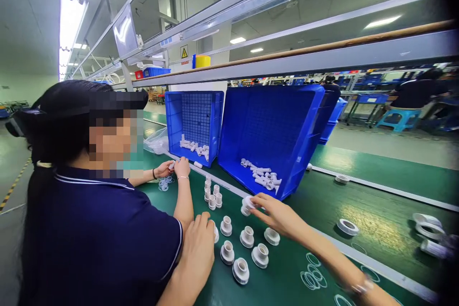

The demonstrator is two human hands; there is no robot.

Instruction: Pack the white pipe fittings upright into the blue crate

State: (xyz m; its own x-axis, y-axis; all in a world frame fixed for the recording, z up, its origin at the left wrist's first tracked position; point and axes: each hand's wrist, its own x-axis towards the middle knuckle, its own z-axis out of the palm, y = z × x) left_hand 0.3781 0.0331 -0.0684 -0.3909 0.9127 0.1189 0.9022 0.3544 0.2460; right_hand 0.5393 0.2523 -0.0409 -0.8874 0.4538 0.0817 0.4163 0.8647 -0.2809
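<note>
My right hand [274,211] reaches in from the right, thumb and fingers closed around a white plastic pipe fitting [246,206] near the pale strip along the bench. In the lower middle is my left hand [199,238], its fingers curled. The edge of another white fitting [215,232] shows beside those fingers; most of it is hidden behind them. Several flanged white fittings [247,236] stand upright on the green surface between and below my hands. A lower, wider white fitting [272,236] stands under my right wrist.
A co-worker [96,244] at the left handles a small white part. Two blue crates [229,153] [172,124] lie tipped toward us with white fittings inside. Thin clear rings [312,272] lie under my right forearm. White rings [347,227] rest on the green belt [322,201]. A shelf rail [287,64] crosses overhead.
</note>
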